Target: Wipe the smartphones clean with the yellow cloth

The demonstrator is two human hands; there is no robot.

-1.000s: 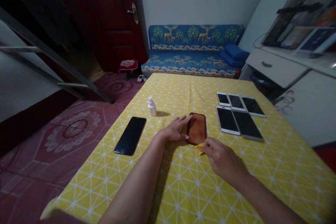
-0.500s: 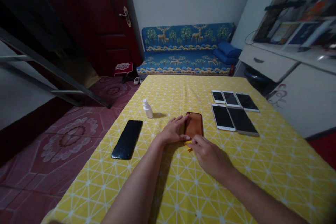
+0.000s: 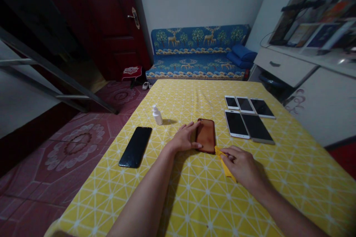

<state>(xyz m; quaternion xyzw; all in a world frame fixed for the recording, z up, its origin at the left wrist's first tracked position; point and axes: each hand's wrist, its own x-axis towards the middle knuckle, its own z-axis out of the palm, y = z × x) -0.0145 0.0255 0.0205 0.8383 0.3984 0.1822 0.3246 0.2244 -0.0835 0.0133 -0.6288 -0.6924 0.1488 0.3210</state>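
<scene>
A phone in a brown case (image 3: 206, 136) lies back up on the yellow patterned tablecloth (image 3: 187, 192). My left hand (image 3: 184, 137) rests at its left edge, fingers spread, with the thumb and a fingertip touching the case. Just right of the phone's lower corner, my right hand (image 3: 241, 163) pinches a folded orange-yellow cloth (image 3: 228, 169), which hangs down beside the fingers. To the left are a small white spray bottle (image 3: 157, 115) standing upright and a large black phone (image 3: 135, 147) with its screen up.
Several phones lie in two rows at the right, among them a white-framed one (image 3: 237, 124) and a grey one (image 3: 258, 128). Beyond the table stand a blue sofa (image 3: 194, 59) and a white cabinet (image 3: 314, 100). A metal ladder frame (image 3: 55, 76) leans at the left.
My right hand has moved right with the cloth, from the phone's bottom edge to beside its lower right corner. More of the cloth shows. My left hand stays put.
</scene>
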